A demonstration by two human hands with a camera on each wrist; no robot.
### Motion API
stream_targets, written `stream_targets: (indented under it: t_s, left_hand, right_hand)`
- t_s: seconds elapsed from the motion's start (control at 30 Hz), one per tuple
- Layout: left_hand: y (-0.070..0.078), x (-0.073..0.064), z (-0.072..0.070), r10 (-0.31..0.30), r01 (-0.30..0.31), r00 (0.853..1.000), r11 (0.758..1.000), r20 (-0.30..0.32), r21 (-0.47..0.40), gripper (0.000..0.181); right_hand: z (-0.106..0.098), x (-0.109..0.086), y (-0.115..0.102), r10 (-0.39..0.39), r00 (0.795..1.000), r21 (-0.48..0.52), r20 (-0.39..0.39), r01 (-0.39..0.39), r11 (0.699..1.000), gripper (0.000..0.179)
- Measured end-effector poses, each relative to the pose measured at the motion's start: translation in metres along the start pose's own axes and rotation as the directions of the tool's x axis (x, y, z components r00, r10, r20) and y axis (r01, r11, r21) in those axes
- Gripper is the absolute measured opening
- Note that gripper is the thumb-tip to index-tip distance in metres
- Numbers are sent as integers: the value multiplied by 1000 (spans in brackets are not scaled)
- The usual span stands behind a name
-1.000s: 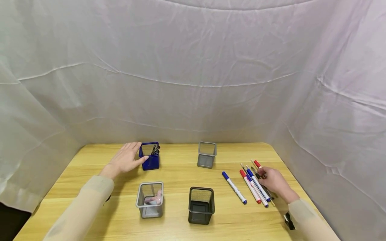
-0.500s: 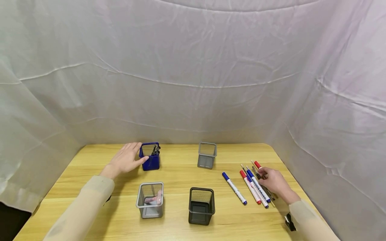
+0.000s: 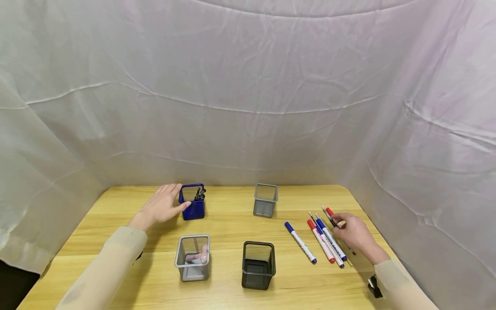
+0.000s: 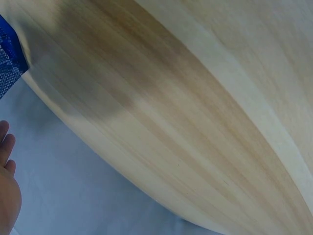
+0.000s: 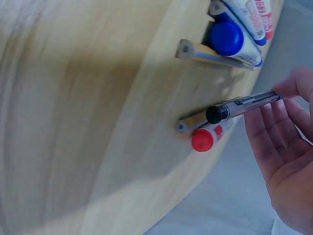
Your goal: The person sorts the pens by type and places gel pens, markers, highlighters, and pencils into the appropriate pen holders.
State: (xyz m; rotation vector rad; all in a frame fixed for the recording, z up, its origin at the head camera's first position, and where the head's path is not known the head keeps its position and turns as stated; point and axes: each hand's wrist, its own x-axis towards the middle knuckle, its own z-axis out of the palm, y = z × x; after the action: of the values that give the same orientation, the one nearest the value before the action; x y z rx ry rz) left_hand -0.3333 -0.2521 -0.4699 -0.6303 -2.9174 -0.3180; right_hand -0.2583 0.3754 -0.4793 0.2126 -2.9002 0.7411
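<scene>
My right hand (image 3: 356, 232) pinches a clear-barrelled pen (image 5: 244, 105) with a black end between thumb and fingers, at the right of the table. In the right wrist view the pen slants just above a pencil (image 5: 190, 122) and a red-capped marker (image 5: 203, 139). Left of this hand lie blue-ended markers (image 3: 329, 237), a red-capped marker (image 3: 320, 241) and more pencils. My left hand (image 3: 159, 204), fingers straight, rests at the left side of a blue mesh pen holder (image 3: 194, 212) that contains several black pens (image 3: 199, 193).
A grey mesh holder (image 3: 265, 209) stands at the back middle. In front are a silver mesh holder (image 3: 195, 273) with pink items inside and a black mesh holder (image 3: 256, 282). One blue marker (image 3: 300, 243) lies apart. Pale cloth (image 3: 248, 86) hangs behind the table.
My right hand has raised the black-ended pen slightly from among the pens and turned a little. The left hand stays at the blue holder.
</scene>
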Motion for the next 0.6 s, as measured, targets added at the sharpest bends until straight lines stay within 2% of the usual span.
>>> stream_targets:
  t_s: [0.33, 0.6]
  left_hand:
    - [-1, 0, 0, -2, 2, 1000, 1000, -2, 5, 94]
    - [0, 0, 0, 0, 0, 1000, 1000, 0, -1, 95]
  right_hand:
    - [-10, 6, -19, -96, 990, -73, -102, 89, 993, 41]
    - [-16, 11, -40, -125, 984, -33, -126, 122, 992, 42]
